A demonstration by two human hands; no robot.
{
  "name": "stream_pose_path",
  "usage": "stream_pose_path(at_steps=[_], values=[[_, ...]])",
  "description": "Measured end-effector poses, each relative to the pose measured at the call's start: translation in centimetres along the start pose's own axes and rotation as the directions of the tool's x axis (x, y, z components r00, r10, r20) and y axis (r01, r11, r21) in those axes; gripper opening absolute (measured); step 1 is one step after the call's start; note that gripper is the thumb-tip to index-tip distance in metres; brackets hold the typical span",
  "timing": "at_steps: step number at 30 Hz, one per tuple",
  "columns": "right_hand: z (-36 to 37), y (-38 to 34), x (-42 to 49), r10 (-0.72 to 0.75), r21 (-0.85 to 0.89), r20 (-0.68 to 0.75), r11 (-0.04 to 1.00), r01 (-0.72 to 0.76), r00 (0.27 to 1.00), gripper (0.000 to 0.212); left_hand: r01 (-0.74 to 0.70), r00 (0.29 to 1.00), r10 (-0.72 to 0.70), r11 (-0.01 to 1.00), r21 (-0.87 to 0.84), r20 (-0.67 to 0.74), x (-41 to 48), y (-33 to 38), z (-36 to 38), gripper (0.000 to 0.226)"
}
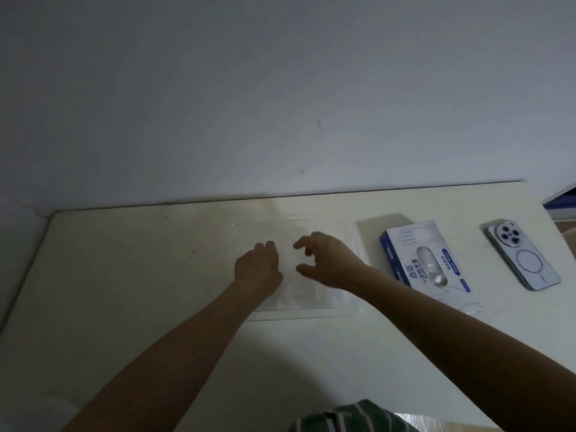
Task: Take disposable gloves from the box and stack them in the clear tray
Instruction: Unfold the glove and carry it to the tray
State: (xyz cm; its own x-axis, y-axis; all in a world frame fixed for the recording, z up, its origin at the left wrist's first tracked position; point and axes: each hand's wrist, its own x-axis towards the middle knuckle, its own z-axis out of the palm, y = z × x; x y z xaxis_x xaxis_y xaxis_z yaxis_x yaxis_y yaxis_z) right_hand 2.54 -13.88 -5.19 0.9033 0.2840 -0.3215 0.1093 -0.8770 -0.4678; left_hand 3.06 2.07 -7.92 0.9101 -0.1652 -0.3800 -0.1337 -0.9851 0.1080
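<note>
Striped green cloth (349,416) at bottom edge. Both forearms reach forward over table (124,275). Left hand (257,265) knuckles up, fingers curled down; cannot tell if it pinches anything. Right hand (327,263) loosely spread, thumb apart, nothing held. Clear tray (311,315) with gloves (299,291) directly under both hands. Box (430,266) right of right hand, apart; long axis runs away from person, opening up.

A: What colour is the table (124,275)?
B: Cream, under a pale grey-white wall (280,88).
A: And the box (430,263)?
B: White, with a dark blue side and blue lettering on top.
A: The tray (311,313) and gloves (299,291)?
B: Both clear, the gloves slightly milky.
A: The phone (523,260)?
B: Pale silvery-blue back with a ring outline, greenish edge. The cloth (352,419) is green with white stripes.
</note>
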Motion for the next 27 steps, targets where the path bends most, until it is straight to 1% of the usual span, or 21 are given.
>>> stream_pose_path(at_steps=[1, 2, 3, 4, 6, 8, 10, 12, 14, 17, 19, 22, 23, 25, 27], values=[[-1.0, 0.1, -0.5, -0.013, 0.054, -0.11, 0.998, 0.019, 0.994, 0.035, -0.028, 0.991, 0.025, 0.999, -0.021, -0.129, -0.2, 0.7, -0.9, 0.032], [-1.9, 0.4, -0.8, -0.015, 0.096, -0.212, 0.995, 0.036, 0.977, 0.024, -0.059, 0.97, 0.045, 0.997, -0.054, -0.237, -0.4, 1.4, -1.7, 0.021], [-2.7, 0.9, -1.2, -0.004, 0.138, -0.303, 0.989, 0.048, 0.953, 0.016, -0.093, 0.947, 0.059, 0.991, -0.091, -0.317, -0.6, 2.3, -2.4, 0.016], [-3.4, 1.5, -1.5, 0.023, 0.188, -0.368, 0.981, 0.05, 0.929, 0.012, -0.129, 0.927, 0.07, 0.982, -0.138, -0.367, -0.7, 3.2, -3.0, 0.014], [-4.7, 3.8, -2.6, 0.11, 0.265, -0.43, 0.964, 0.009, 0.896, 0.012, -0.224, 0.911, 0.12, 0.947, -0.231, -0.394, -1.1, 5.9, -3.9, 0.013], [-5.3, 6.7, -3.8, 0.18, 0.27, -0.43, 0.961, -0.065, 0.885, 0.014, -0.323, 0.907, 0.206, 0.9, -0.293, -0.366, -1.3, 8.8, -4.3, 0.013], [-5.5, 10.1, -5.5, 0.239, 0.233, -0.408, 0.96, -0.153, 0.881, 0.014, -0.396, 0.904, 0.285, 0.838, -0.375, -0.319, -1.3, 11.9, -4.3, 0.012], [-5.3, 13.5, -7.3, 0.305, 0.169, -0.362, 0.951, -0.26, 0.881, 0.014, -0.431, 0.902, 0.356, 0.777, -0.459, -0.244, -1.1, 14.7, -4.0, 0.012], [-4.6, 16.4, -9.0, 0.349, 0.067, -0.296, 0.936, -0.345, 0.889, 0.019, -0.429, 0.896, 0.424, 0.75, -0.504, -0.132, -0.8, 17.3, -3.2, 0.014], [-3.1, 19.1, -10.7, 0.326, -0.129, -0.198, 0.926, -0.354, 0.924, 0.043, -0.378, 0.89, 0.453, 0.799, -0.468, 0.054, -0.4, 20.3, -1.3, 0.023], [-2.3, 19.8, -11.0, 0.292, -0.161, -0.204, 0.931, -0.327, 0.934, 0.046, -0.341, 0.893, 0.43, 0.84, -0.421, 0.134, -0.1, 21.3, -0.2, 0.032], [-2.2, 20.1, -10.6, 0.249, -0.09, -0.233, 0.957, -0.275, 0.94, 0.035, -0.294, 0.917, 0.369, 0.88, -0.373, 0.148, 0.5, 22.1, 1.0, 0.04], [-2.1, 20.1, -10.5, 0.228, -0.106, -0.226, 0.961, -0.256, 0.947, 0.033, -0.28, 0.927, 0.348, 0.889, -0.362, 0.138, 0.7, 22.1, 1.3, 0.042], [-2.2, 20.2, -10.1, 0.19, -0.211, -0.205, 0.949, -0.233, 0.96, 0.03, -0.268, 0.941, 0.32, 0.903, -0.337, 0.109, 1.1, 22.3, 1.8, 0.049], [-2.1, 20.4, -9.8, 0.182, -0.267, -0.208, 0.935, -0.235, 0.961, 0.025, -0.277, 0.941, 0.322, 0.911, -0.305, 0.107, 1.4, 22.5, 2.2, 0.055]])
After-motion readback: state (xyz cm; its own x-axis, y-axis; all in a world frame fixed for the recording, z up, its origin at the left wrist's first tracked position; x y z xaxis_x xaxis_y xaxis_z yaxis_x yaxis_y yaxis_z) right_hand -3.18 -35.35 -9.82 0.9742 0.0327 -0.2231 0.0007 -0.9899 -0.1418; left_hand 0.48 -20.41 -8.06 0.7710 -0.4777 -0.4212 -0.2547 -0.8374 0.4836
